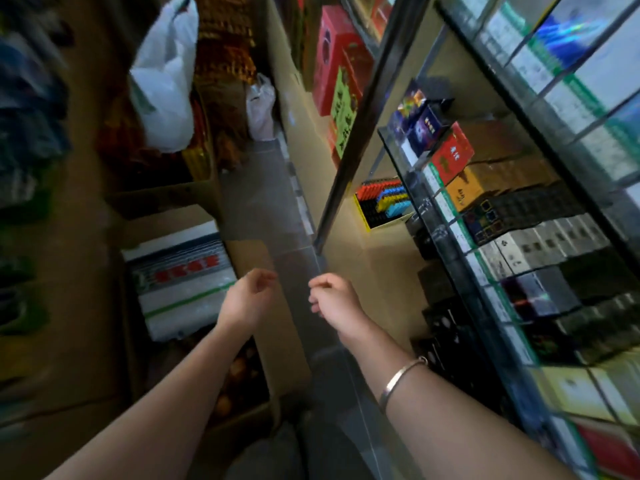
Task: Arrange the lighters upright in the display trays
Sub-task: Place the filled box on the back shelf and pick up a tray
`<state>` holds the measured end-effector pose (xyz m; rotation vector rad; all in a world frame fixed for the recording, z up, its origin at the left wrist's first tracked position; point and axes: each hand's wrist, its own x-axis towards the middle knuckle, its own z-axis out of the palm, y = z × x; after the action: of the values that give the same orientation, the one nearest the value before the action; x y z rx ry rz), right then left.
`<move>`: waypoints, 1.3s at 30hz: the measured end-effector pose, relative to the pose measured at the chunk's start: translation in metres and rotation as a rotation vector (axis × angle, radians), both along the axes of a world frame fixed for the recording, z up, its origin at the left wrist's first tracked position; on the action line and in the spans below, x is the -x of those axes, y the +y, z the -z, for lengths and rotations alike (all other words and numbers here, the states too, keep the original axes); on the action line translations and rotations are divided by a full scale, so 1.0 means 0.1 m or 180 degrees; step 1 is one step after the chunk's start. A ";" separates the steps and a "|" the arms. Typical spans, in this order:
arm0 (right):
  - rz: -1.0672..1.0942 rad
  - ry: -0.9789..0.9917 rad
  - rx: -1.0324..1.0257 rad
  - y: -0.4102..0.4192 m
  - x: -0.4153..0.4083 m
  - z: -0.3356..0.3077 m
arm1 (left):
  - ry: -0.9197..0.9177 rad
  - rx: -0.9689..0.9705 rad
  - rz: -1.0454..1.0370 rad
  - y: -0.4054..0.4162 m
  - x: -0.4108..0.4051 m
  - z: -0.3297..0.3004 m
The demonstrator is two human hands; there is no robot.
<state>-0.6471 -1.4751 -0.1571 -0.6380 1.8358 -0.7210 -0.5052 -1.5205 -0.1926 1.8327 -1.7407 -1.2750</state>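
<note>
Lighters of red, blue and yellow plastic (384, 197) stand in a yellow display tray (362, 213) on the cabinet's lower shelf, well beyond both hands. Left hand (251, 294) and right hand (330, 296), bare forearms outstretched, hover with fingers loosely curled, holding nothing, near the dark sliding-door frame (349, 150)

Glass shelves (446, 216) with shiny dark metal edging, lots of glossy printed card packs (540, 244) on them (some look foil-finished). The lighters (384, 197) are bright smooth plastic in a yellow card tray (362, 216). Thin crinkly plastic bag (162, 74), matt brown cardboard boxes (242, 258), polished metal bangle (401, 377).
</note>
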 end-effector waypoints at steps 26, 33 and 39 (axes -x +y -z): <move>-0.6488 0.2655 -0.0418 3.34 -1.17 0.22 | -0.0373 -0.1954 -0.2341 6.34 -1.42 0.35; -0.7464 0.2532 0.0022 4.60 -2.13 0.27 | -0.0274 -0.1807 -0.3630 8.08 -1.37 0.17; -0.8318 0.2295 0.0599 5.94 -2.79 0.30 | -0.0035 -0.1901 -0.4852 9.52 -0.85 0.21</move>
<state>-0.3685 -0.8810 -0.1875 -2.5088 0.0658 1.2277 -0.4205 -0.5686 -0.2137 2.4516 0.3772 -0.9811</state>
